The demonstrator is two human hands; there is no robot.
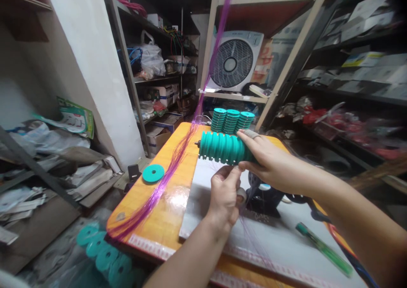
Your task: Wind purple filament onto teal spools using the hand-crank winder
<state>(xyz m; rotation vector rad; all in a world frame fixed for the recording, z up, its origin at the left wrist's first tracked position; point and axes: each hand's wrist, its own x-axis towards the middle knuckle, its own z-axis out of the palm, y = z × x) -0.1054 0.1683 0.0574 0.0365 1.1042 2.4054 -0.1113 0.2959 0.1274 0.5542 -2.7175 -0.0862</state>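
Observation:
A ribbed green cylinder (219,147) lies sideways on a black spindle above a grey board. My right hand (265,156) rests around its right end, fingers on top and thumb below. Just under the cylinder, my left hand (225,194) is closed in a pinch near the right thumb; thin purple strands hang below it, but what sits between the fingertips is too small to make out. A black machine (262,203) stands behind the hands, partly hidden. Long shiny purple strands (162,186) run from above down across the orange table.
Three stacks of green spools (232,120) stand at the table's back. A green disc (153,174) lies at left, a green tube (324,250) at right. More green discs (104,254) sit below the left edge. Shelves with a box fan (232,61) rise behind.

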